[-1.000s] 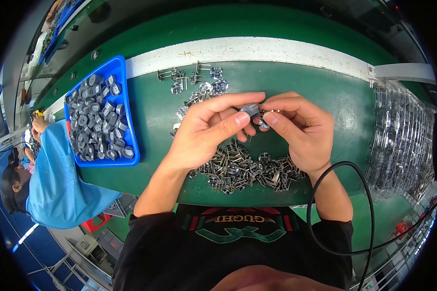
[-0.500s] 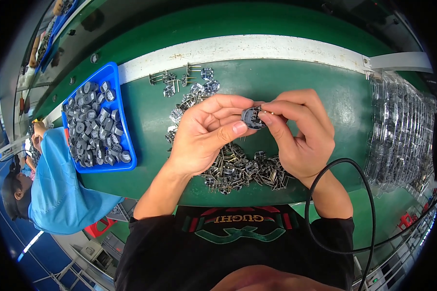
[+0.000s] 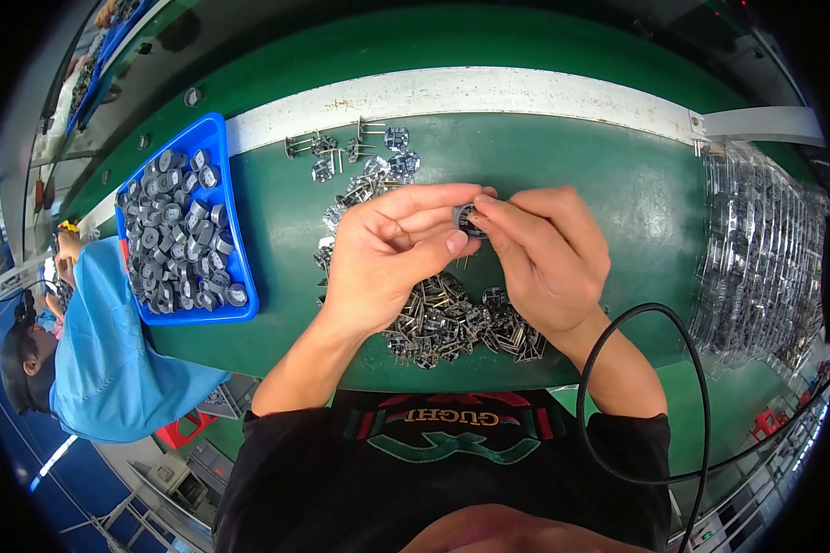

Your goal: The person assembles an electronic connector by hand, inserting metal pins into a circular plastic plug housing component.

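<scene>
My left hand [image 3: 378, 244] grips a small round grey plastic housing [image 3: 464, 219] between thumb and fingers, its open side turned toward my right hand. The fingertips of my right hand [image 3: 549, 249] are pinched together at the housing's opening, on a small circuit board with metal pins that they now mostly cover. Under and beyond my wrists lies a pile of pinned circuit boards [image 3: 452, 323], with more of them [image 3: 369, 189] strewn up the table past my left hand.
A blue tray [image 3: 243, 267] of grey round housings stands on the left of the green table [image 3: 618, 184]. Stacked clear plastic trays [image 3: 761, 258] are at the right. A black cable [image 3: 708, 396] loops by my right forearm. A person in blue [image 3: 120, 350] sits at left.
My right hand has moved left, closer to my left hand, and its fingertips now cover more of the housing and board. The pins that showed between those fingers are hidden.
</scene>
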